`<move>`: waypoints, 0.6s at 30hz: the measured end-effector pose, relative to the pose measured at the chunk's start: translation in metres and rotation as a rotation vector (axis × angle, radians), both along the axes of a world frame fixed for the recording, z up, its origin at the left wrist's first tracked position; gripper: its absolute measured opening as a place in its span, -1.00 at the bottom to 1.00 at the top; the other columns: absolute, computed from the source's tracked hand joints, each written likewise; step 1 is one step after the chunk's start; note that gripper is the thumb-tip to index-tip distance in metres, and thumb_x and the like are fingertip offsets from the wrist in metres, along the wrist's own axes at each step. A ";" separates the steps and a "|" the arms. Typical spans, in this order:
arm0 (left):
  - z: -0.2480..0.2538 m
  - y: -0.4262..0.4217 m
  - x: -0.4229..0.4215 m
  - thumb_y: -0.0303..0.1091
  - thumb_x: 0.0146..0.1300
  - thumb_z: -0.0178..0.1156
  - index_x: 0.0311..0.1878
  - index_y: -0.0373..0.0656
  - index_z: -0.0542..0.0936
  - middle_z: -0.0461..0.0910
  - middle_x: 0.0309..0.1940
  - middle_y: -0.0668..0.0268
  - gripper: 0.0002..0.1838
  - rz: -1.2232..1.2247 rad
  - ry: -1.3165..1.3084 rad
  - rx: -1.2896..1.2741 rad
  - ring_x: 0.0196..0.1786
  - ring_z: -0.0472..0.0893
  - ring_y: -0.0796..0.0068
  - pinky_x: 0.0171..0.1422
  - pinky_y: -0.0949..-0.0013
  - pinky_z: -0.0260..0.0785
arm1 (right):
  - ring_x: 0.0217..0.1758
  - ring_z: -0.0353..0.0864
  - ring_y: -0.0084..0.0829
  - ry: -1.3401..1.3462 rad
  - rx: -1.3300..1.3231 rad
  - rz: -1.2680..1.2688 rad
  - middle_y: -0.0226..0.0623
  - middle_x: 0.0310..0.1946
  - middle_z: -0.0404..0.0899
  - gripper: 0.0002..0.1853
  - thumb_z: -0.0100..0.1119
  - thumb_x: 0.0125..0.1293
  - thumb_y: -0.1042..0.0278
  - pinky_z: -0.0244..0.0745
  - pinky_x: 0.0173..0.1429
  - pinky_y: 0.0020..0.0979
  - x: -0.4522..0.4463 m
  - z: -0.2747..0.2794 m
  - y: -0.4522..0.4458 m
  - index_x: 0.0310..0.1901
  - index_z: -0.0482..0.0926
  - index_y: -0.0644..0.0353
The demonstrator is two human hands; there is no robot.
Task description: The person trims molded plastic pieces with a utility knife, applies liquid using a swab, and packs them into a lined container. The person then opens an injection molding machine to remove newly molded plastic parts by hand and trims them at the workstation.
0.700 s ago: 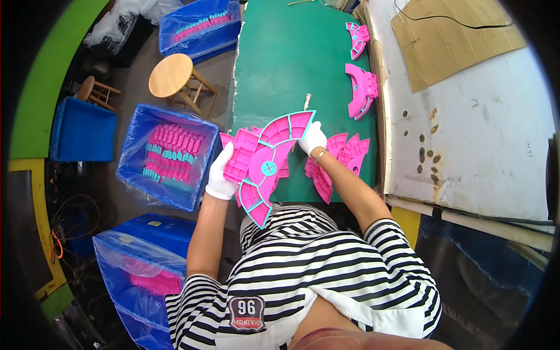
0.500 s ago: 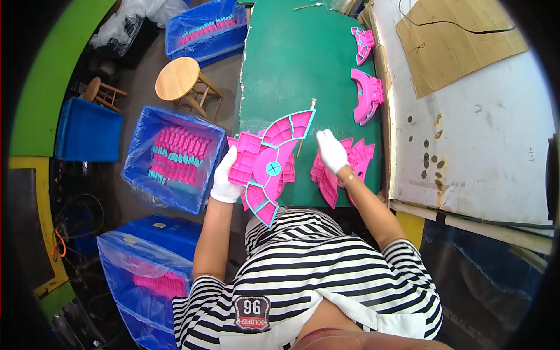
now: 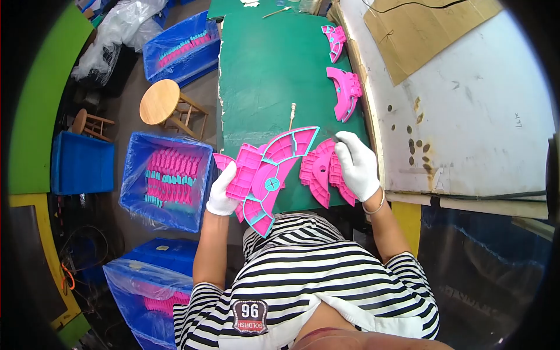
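In a white glove, my left hand (image 3: 223,191) grips the left side of a pink fan-shaped part (image 3: 272,169) with turquoise edging and a round turquoise piece marked with a cross. More pink plastic shows behind that part. My right hand (image 3: 357,166), also gloved, is over the right side of a group of loose pink parts (image 3: 318,172) near the table's front edge. Its fingers point up and left and look slightly bent; whether they touch a part is unclear. A thin stick with a pale knobbed end (image 3: 293,111) lies behind the held part.
Two pink parts (image 3: 345,93) lie along the right edge of the green table (image 3: 268,64). At the left are a blue crate (image 3: 131,175) of pink and turquoise parts, other blue crates and a round wooden stool (image 3: 159,102). Cardboard (image 3: 426,35) lies on a white surface at the right.
My right hand has left the turquoise-edged part's upper end and moved right, over the loose pink parts. My left hand still holds its part. The whole view has shifted somewhat.
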State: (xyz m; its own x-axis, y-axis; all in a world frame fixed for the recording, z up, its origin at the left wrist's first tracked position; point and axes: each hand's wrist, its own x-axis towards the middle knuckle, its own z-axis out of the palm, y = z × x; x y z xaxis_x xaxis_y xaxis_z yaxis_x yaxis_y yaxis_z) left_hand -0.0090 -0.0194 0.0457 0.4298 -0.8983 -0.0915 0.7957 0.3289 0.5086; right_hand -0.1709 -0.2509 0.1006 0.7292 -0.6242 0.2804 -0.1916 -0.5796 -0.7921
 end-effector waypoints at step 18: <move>-0.016 0.013 0.005 -0.18 0.45 -0.10 0.38 -0.24 0.21 0.36 0.29 0.16 -0.47 -0.086 -0.032 -0.021 0.32 0.38 0.31 0.41 0.19 0.17 | -0.45 0.50 -0.27 0.252 -0.666 0.361 -0.31 -0.56 0.45 -0.87 0.29 0.12 0.32 0.40 -0.37 -0.30 0.013 0.047 -0.014 -0.37 0.54 0.13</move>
State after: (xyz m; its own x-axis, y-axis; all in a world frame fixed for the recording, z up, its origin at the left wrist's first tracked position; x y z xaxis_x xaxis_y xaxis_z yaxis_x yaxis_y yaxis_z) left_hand -0.0041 -0.0062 0.0294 0.3536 -0.9335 -0.0594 0.8048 0.2712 0.5280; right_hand -0.1576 -0.2653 0.1475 0.9454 -0.0969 0.3111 -0.0293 -0.9761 -0.2152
